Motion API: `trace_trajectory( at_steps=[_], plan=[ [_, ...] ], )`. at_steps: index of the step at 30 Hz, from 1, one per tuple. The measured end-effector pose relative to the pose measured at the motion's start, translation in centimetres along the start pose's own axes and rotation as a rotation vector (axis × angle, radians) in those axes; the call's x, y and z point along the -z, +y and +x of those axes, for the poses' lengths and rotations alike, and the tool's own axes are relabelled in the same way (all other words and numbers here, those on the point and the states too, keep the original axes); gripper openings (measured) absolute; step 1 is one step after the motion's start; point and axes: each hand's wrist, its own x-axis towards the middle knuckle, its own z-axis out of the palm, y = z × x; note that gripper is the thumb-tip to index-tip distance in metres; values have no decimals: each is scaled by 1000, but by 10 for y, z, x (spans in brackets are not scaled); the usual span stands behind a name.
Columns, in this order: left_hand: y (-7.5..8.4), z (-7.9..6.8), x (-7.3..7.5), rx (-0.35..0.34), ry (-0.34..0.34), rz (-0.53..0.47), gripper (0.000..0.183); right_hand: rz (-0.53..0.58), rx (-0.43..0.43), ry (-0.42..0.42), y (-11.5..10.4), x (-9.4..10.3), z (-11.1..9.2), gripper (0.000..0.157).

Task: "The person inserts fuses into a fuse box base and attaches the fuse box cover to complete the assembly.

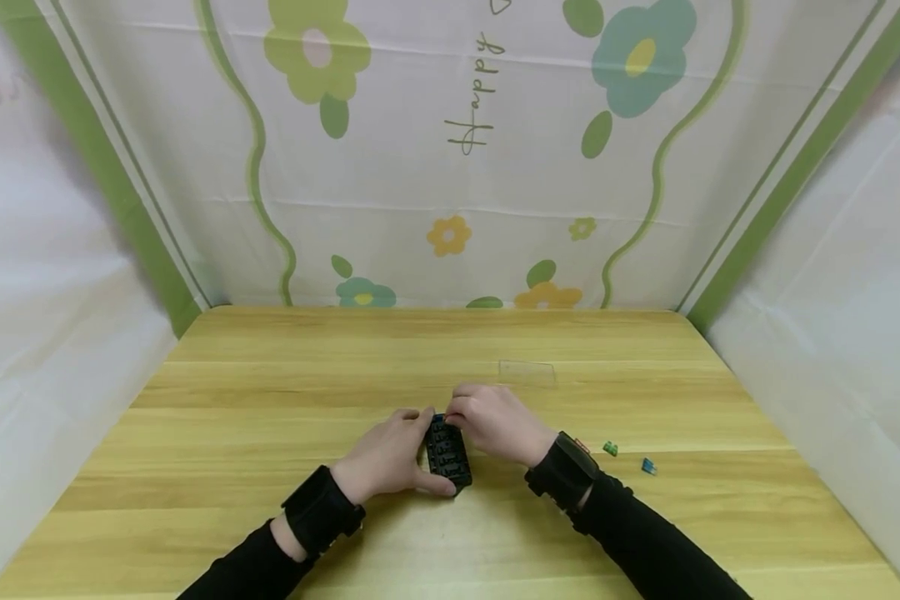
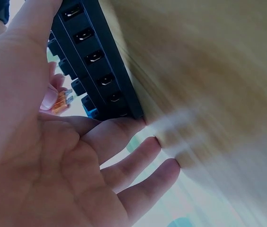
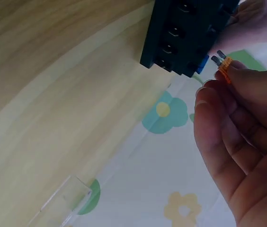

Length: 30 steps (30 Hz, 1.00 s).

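A black fuse box (image 1: 448,457) with rows of slots stands on the table. My left hand (image 1: 392,454) grips it, the thumb at the near end and the fingers at the far end. A blue blade fuse (image 3: 202,64) sits at its far end. My right hand (image 1: 495,423) pinches an orange-red blade fuse (image 3: 225,69) between thumb and fingertips, close over that far end. In the right wrist view the fuse's two metal prongs are bare and point toward the box. The left wrist view shows this orange fuse apart from the box too.
A green blade fuse (image 1: 610,448) and a blue blade fuse (image 1: 648,466) lie to the right of my right wrist. Something red (image 1: 582,446) shows beside the wristband, partly hidden. A clear plastic cover (image 1: 527,372) lies farther back on the table, before the flowered cloth (image 1: 390,217).
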Motion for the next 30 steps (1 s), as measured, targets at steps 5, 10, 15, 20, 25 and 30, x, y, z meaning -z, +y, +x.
trace_trajectory(
  at_steps=[5,10,15,20,25,30],
  plan=[
    [1,0,0,-4,7,5,116,-15,-7,-9,0,-4,2,9],
    [0,0,-1,-7,5,6,115,-14,-6,-15,0,-9,2,8],
    [0,-1,-1,-10,1,-3,114,-7,-5,-24,0,-10,3,8],
    [0,0,-1,-6,-2,-1,113,8,-7,-41,-1,-10,4,7],
    [1,1,0,-7,-2,10,114,20,-10,-59,-1,-10,5,7],
    [1,0,1,-4,0,13,115,55,-5,-91,0,-8,9,8]
  ],
)
